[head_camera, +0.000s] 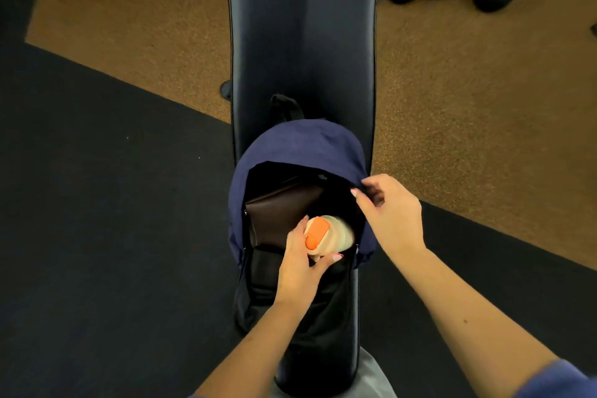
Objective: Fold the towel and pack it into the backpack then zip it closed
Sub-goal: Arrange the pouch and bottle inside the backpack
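— What's the left hand (298,263) doing, low in the middle of the frame?

— Wrapped around a cream bottle with an orange lid (326,234), right in the mouth of the navy backpack (300,145) on the bench (302,26).

— And the right hand (389,213)?

— Pinching the soft flap's edge, holding it open. That limp fabric is best gripped near the zip.

— The towel?

— Can't see it; possibly already inside.

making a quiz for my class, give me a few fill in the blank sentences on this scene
1. The backpack lies on a black ____.
2. The left hand grips a bottle whose lid is ____.
3. The right hand pinches the backpack's ____ edge, so its main compartment is ____.

Missing words: bench; orange; navy; open
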A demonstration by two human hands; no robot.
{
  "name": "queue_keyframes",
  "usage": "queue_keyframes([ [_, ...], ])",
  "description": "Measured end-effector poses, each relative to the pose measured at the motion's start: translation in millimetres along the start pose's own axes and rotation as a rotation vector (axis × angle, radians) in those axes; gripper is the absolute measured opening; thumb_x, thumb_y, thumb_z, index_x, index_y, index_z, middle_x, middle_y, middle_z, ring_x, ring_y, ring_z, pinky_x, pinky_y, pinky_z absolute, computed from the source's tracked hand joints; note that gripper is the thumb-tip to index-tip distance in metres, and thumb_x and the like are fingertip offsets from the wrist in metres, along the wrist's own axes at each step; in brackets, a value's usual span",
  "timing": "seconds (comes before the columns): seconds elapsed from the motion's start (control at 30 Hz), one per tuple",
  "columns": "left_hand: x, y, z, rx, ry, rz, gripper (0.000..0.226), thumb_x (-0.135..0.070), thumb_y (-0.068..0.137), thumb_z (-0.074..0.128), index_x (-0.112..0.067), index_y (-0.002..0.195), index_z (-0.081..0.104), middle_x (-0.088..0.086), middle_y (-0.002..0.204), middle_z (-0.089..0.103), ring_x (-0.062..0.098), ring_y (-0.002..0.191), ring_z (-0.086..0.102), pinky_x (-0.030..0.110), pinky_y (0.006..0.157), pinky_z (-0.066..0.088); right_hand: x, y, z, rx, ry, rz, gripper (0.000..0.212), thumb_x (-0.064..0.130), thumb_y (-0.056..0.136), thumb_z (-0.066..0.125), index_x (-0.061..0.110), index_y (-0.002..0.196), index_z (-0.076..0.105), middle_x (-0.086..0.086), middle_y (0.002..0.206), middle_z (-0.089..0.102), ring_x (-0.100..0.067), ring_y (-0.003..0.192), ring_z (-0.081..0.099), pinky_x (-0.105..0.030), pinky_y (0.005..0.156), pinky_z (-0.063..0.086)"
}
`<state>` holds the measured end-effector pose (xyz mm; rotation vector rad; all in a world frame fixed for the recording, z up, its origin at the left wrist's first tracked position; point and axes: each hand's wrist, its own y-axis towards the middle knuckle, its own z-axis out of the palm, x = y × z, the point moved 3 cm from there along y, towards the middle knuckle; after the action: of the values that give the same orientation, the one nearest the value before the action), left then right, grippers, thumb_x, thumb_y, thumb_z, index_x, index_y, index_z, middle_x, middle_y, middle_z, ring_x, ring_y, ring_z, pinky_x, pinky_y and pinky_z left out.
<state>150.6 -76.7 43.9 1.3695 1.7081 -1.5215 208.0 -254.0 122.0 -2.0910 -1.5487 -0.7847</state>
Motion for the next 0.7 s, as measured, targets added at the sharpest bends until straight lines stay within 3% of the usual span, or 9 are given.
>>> queue_keyframes([
  [0.1, -2, 7, 1, -0.008, -0.031, 0.012, 0.086, -0.021, 0.077, 0.084, -0.023, 0.148, 0.036, -0.012, 0.137, 0.050, -0.004, 0.118, 0.049, -0.001, 0.088, 0.037, -4, 5, -7, -0.013, -0.063, -0.043, 0.018, 0.032, 0.087, 0.069, 0.017, 0.081, 0.061, 0.004, 0.075, 0.062, -0.015, 0.067, 0.057, -0.030, 0.065, 0.045],
  [0.27, -21, 33, 1, 0.055, 0.019, 0.082, 0.077, -0.026, 0.076, 0.085, -0.027, 0.141, 0.043, -0.012, 0.129, 0.056, 0.004, 0.116, 0.054, 0.012, 0.093, 0.045, -8, 12, -19, -0.006, -0.063, -0.109, 0.022, 0.030, 0.092, 0.064, 0.016, 0.076, 0.060, 0.008, 0.068, 0.055, -0.004, 0.059, 0.050, -0.022, 0.060, 0.041],
  [0.37, -36, 46, -3, 0.070, 0.119, 0.112, 0.076, -0.030, 0.074, 0.086, -0.020, 0.137, 0.046, -0.008, 0.122, 0.057, 0.007, 0.107, 0.055, 0.006, 0.081, 0.040, -11, 15, -24, 0.005, -0.047, -0.112, 0.020, 0.029, 0.093, 0.063, 0.015, 0.078, 0.062, 0.006, 0.070, 0.058, -0.007, 0.062, 0.053, -0.024, 0.061, 0.043],
  [0.5, -62, 65, -9, 0.066, 0.277, 0.188, 0.068, -0.038, 0.070, 0.086, -0.015, 0.125, 0.054, 0.002, 0.118, 0.059, 0.021, 0.107, 0.059, 0.031, 0.085, 0.046, -9, 18, -31, 0.011, -0.028, -0.130, 0.022, 0.030, 0.093, 0.063, 0.015, 0.077, 0.062, 0.007, 0.069, 0.058, -0.007, 0.062, 0.053, -0.018, 0.060, 0.040],
  [0.7, -89, 105, 13, 0.262, 0.543, 0.163, 0.077, -0.045, 0.074, 0.081, -0.008, 0.134, 0.051, 0.014, 0.130, 0.060, 0.034, 0.118, 0.057, 0.044, 0.098, 0.046, -8, 22, -35, 0.026, 0.001, -0.093, 0.021, 0.030, 0.091, 0.063, 0.017, 0.076, 0.062, 0.010, 0.064, 0.055, -0.002, 0.062, 0.053, -0.009, 0.059, 0.035],
])
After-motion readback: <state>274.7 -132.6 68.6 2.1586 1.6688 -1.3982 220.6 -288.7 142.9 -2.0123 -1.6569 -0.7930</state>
